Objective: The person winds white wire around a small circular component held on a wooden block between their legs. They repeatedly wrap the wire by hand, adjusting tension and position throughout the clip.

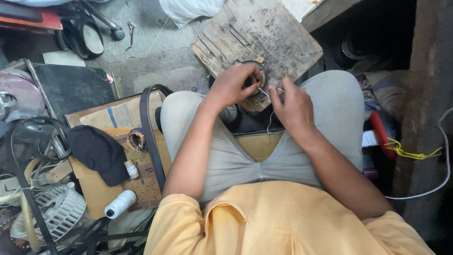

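Observation:
I sit with my knees apart over a worn wooden block (264,33). My left hand (233,85) grips a round dark motor stator (258,71) resting on the near edge of the block. My right hand (292,106) is just to its right, fingers pinched on a thin needle or wire with a white thread (270,120) hanging down from it between my knees. Most of the stator is hidden under my left fingers.
On cardboard (122,113) at the left lie a copper-wound coil (137,140), a black cap (99,153), a white thread spool (120,204) and a black strap (151,137). Fan parts (56,212) pile at the lower left. A yellow wire (410,152) and a white cable (441,156) lie right.

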